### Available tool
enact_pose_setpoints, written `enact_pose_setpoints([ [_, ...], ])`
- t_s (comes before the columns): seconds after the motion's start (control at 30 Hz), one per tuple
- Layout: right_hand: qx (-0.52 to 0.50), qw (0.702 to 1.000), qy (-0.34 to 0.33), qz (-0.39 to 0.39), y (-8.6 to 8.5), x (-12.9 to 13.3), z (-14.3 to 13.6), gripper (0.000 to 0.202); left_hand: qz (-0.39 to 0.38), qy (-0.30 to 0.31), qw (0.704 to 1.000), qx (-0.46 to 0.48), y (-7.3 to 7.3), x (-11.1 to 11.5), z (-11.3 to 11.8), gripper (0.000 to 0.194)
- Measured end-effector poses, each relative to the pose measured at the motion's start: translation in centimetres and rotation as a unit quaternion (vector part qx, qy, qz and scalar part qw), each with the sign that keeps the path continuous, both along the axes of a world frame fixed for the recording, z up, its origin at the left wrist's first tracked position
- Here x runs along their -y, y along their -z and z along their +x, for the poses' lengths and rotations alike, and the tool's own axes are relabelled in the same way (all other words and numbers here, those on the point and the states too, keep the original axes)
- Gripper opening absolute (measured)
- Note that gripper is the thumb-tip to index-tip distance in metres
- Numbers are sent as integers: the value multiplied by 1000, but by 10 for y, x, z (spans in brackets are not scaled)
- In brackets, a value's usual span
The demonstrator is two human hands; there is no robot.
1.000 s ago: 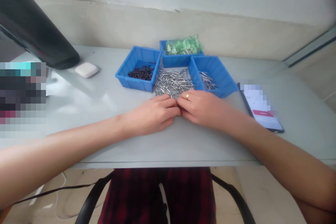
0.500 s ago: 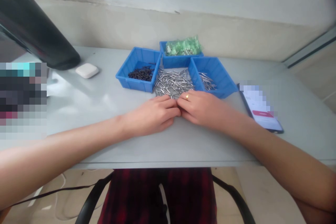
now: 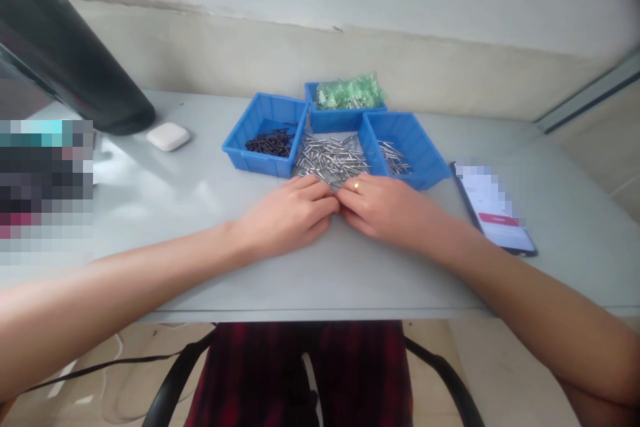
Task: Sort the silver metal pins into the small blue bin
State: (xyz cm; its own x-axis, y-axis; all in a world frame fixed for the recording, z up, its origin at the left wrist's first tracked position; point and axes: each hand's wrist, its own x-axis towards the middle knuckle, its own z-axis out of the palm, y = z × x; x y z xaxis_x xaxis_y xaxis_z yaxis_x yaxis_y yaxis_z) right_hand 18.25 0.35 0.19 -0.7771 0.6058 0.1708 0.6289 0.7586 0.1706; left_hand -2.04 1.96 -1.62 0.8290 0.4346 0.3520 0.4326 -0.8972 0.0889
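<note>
A loose pile of thin silver metal pins [image 3: 333,155] lies on the table between the blue bins. At its near edge, my left hand [image 3: 293,210] rests with its fingers curled and its thumb side toward the right hand. My right hand [image 3: 383,207], with a gold ring, meets it there, fingers bent and pressed together. The fingertips of both hands are close together and partly hidden, so whatever they hold cannot be made out. The left blue bin [image 3: 240,147] holds dark screw-like pieces [image 3: 270,143]. Some silver pins [image 3: 394,159] lie in the right blue bin [image 3: 423,147].
Behind the pile, a third blue bin [image 3: 333,121] holds green plastic bags [image 3: 350,93]. A phone [image 3: 500,217] lies to the right. On the left are a white case [image 3: 168,136] and a large dark cylinder [image 3: 85,60]. The table's front edge [image 3: 320,313] runs below my forearms.
My left hand has shifted slightly left, its fingers reaching a little further onto the near edge of the pile. My right hand has hardly moved. The view has shifted slightly.
</note>
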Motion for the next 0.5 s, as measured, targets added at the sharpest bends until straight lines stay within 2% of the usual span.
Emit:
enact_pose_setpoints([
  [0.2,0,1000,12,-9,-1,1,-1,20,28,-89,995,-20,2,-1,-1,17],
  [0.5,-3,1000,12,-1,-1,1,-2,21,-18,-65,998,5,1,-1,-1,21],
])
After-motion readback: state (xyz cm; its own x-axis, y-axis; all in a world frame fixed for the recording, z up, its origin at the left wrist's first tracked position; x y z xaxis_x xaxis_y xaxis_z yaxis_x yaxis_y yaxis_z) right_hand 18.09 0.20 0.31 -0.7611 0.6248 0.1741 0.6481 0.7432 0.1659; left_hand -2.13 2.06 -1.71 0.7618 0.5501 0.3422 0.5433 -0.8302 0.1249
